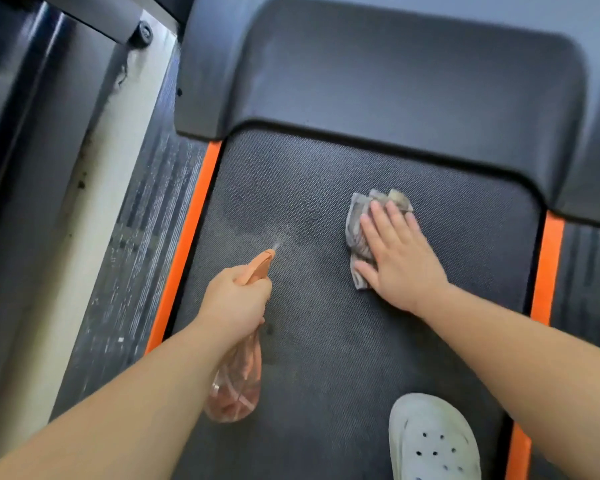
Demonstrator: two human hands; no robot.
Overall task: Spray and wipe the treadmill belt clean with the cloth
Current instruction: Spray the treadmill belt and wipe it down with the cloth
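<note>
Head view: the left hand (pixel 234 296) is curled round the neck of the spray bottle (pixel 238 386), w/ its orange nozzle pointing at the treadmill belt (pixel 326 341) and a thin mist at the tip. The bottle body is clear pink; how much liquid is in it I cannot tell. The right hand (pixel 399 251), fingers straight, presses flat on the grey cloth (pixel 359 233), which lies crumpled on the belt, near the dark motor cover (pixel 395 81). A white shoe (pixel 430 441) stands on the belt at the bottom right.

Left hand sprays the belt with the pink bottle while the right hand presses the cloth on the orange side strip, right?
Not quite. The head view shows the right hand pressing the cloth on the black belt, not the orange side strip. The rest holds.
</note>
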